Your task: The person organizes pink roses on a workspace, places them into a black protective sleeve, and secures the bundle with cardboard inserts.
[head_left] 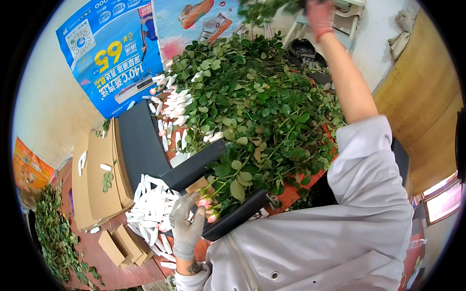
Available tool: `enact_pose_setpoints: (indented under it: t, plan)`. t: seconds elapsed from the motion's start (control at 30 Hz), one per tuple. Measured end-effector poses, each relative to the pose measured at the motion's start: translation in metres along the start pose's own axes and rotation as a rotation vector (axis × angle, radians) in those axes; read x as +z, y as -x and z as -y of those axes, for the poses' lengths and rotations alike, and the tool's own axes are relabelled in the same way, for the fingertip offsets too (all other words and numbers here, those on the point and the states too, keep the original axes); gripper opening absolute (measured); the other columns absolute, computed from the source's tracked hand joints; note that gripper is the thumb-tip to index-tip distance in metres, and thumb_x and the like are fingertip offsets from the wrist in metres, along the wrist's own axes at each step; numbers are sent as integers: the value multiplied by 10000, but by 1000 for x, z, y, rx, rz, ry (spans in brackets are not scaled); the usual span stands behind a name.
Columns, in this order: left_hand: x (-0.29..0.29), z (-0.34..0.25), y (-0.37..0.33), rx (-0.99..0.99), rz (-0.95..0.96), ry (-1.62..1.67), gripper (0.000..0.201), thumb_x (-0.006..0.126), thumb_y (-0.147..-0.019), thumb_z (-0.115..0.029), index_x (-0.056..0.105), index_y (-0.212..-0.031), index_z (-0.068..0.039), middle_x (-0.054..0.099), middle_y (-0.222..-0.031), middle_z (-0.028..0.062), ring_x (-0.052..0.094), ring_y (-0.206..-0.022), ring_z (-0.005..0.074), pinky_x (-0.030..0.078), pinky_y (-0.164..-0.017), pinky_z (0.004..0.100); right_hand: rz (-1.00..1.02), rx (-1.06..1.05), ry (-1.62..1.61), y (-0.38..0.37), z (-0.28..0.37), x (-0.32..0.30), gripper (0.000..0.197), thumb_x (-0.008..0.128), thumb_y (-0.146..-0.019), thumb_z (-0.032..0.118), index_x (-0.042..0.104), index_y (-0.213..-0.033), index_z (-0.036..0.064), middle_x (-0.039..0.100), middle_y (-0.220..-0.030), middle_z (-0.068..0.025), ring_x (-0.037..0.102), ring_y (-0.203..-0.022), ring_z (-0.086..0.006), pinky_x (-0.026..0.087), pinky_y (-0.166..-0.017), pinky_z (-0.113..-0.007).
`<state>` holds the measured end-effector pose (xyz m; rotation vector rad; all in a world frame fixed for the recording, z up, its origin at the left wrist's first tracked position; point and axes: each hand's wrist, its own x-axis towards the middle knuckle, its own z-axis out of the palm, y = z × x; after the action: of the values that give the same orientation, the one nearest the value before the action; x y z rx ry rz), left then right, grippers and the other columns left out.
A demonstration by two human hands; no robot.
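Note:
My left hand (187, 225), in a pale grey glove, is by the pink rose heads (208, 208) with its thumb and fingers apart. Those roses lie between two black padded bars (238, 213), stems pointing away from me. Beside the hand is a heap of white tubular sleeves (150, 203). My right arm stretches far forward. At its end my right hand (320, 19), in a reddish glove and blurred, grips leafy rose stems (272, 9), partly cut off by the top edge. Below it spreads a large pile of leafy rose stems (262, 106).
White-sleeved rose heads (174, 104) line the pile's left side. Flat brown cardboard (97, 179) and a dark panel (141, 140) lie at left, with folded cardboard pieces (124, 245) nearer. Leaf cuttings (53, 237) heap at far left. A white chair (347, 24) stands behind.

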<state>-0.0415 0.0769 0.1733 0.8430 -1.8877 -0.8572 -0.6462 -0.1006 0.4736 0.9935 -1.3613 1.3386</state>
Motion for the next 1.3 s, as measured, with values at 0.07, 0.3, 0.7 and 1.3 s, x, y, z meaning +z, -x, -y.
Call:
enact_pose_setpoints:
  t: [0.07, 0.3, 0.7, 1.3]
  plan:
    - [-26, 1, 21, -114, -59, -72, 289, 619, -750, -46, 638, -1033, 13, 645, -1020, 163, 611, -942, 299, 469, -857, 365, 243, 76, -164, 114, 92, 28, 246, 570, -855, 227, 615, -965, 11, 626, -819, -140, 604, -828, -312, 460, -809, -380]
    - [-40, 10, 36, -242, -111, 43, 323, 618, -808, -155, 618, -1049, 59, 636, -1011, 155, 609, -947, 233, 464, -860, 333, -237, 284, -599, 51, 49, 7, 284, 493, -783, 14, 621, -1032, 61, 645, -874, -67, 600, -746, -166, 486, -666, -338]
    - [-21, 11, 14, -159, -50, -43, 287, 623, -752, -68, 643, -1028, 10, 643, -1031, 171, 613, -950, 304, 463, -866, 370, -218, -489, -363, 22, 73, -39, 132, 610, -826, 98, 564, -935, 39, 601, -875, -29, 523, -756, -117, 434, -714, -255]
    - [-8, 18, 10, -120, 264, -615, 462, 601, -830, -283, 579, -1182, 15, 538, -1261, 219, 519, -1164, 354, 421, -962, 404, 881, -1382, -203, 254, 272, -161, 336, 570, -759, 201, 601, -1093, 216, 566, -1009, -30, 563, -922, -216, 471, -728, -277]
